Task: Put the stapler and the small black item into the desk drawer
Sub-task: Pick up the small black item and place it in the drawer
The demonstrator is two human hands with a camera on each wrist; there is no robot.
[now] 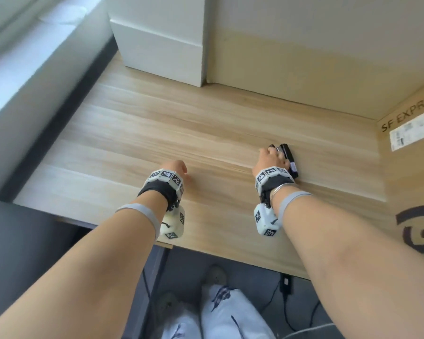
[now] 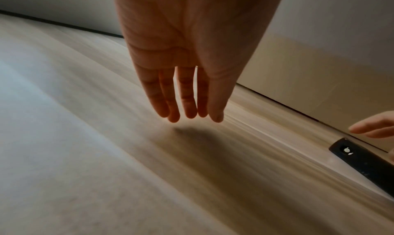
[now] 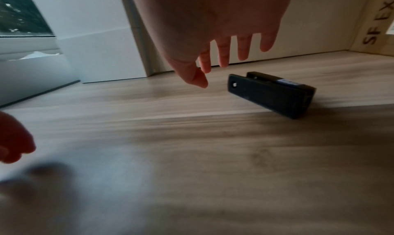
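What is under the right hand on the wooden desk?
A black stapler lies on the desk below the right hand, whose fingers are spread above it without touching. In the head view the hand covers part of it. No second black item is visible.

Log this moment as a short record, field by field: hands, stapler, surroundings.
left hand: fingers straight, held just over the desk, holding nothing
right hand: open, fingers spread above the stapler, not gripping it
stapler: black, lying on the desk, near the right hand
cardboard box: printed, at the desk's right side
drawer: not in view
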